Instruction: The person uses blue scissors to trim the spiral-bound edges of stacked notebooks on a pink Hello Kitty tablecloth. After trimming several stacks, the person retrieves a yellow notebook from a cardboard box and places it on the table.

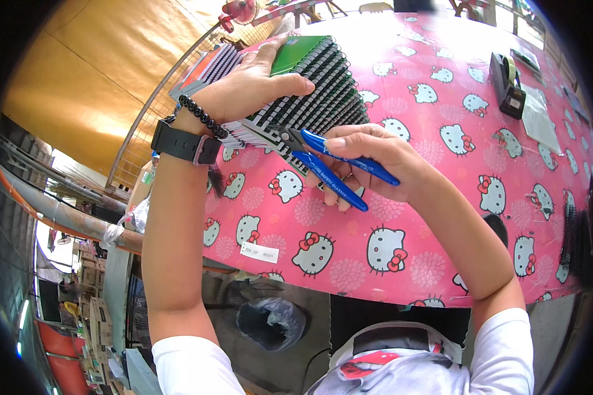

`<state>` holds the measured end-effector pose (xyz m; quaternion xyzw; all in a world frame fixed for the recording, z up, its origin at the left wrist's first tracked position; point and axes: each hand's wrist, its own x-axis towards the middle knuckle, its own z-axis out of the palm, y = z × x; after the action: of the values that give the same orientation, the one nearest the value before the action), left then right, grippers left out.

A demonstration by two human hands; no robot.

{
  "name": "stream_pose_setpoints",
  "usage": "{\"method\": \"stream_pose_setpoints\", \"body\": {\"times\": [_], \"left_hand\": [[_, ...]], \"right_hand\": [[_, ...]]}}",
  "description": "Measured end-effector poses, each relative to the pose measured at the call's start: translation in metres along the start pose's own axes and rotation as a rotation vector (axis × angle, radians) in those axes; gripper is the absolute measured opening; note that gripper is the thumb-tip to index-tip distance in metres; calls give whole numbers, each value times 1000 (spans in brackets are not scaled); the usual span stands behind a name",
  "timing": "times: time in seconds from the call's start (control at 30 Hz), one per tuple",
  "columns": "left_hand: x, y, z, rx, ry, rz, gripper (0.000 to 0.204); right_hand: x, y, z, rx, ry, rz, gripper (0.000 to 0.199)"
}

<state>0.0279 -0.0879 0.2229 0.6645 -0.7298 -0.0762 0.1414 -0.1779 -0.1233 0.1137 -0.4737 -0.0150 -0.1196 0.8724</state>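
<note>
The left hand (257, 82) lies flat on top of a fanned stack of spiral-bound notebooks (296, 92), fingers spread and pressing down with the thumb pointing toward 3 o'clock. This appears to keep the stack from sliding while the tool works at its edge. A black wristwatch (181, 145) and a dark bead bracelet (201, 115) sit on that wrist.

The stack rests near the 10 o'clock corner of the worktop (441, 217), which is covered by a pink cartoon-cat patterned cloth. The black wire coils (323, 92) face 4 o'clock, toward the tool.

At centre, the right hand (375, 164) has its fingers clenched around the blue handles of a pair of small wire cutters (329, 164). The metal nose points to 10 o'clock and touches the lowest coils of the stack.

Open cloth extends from the stack toward 3 and 5 o'clock, giving room for the right forearm. The near edge of the worktop runs just below both wrists. A black tape dispenser (507, 82) stands well apart at 2 o'clock, beside a clear plastic bag (540, 118). More black coils (573, 237) lie at the 3 o'clock rim.
</note>
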Motion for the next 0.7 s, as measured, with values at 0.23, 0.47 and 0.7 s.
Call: {"method": "stream_pose_setpoints", "body": {"times": [0.23,0.47,0.7], "left_hand": [[2,5,-1,-96,-52,-50,81],[-4,11,3,-39,19,-25,83],[-2,12,1,-147,-23,-63,84]], "right_hand": [[1,29,10,-1471,575,-1038,41],[-1,22,-5,15,43,-11,41],[-1,39,1,-1419,523,-949,43]]}}
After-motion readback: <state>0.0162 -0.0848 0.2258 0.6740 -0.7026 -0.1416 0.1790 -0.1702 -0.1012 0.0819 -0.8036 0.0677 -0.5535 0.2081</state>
